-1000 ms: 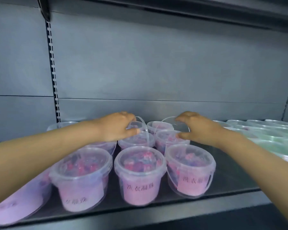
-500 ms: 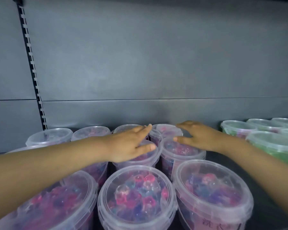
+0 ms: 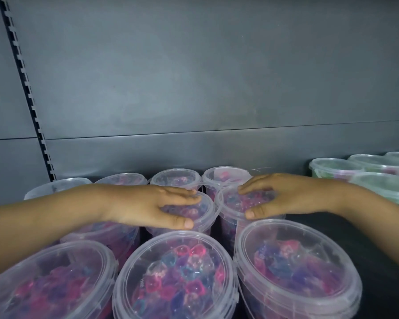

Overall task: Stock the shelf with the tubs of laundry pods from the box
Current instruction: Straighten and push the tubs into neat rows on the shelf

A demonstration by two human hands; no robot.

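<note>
Pink tubs (image 3: 177,279) already crowd the shelf (image 3: 327,231) — left hand (image 3: 152,208) and right hand (image 3: 279,199) lie flat on two, gripping nothing — box unseen.

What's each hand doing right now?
Left hand: open, flat on the lid of a middle-row tub.
Right hand: open, flat on the lid of the neighbouring tub.
</note>
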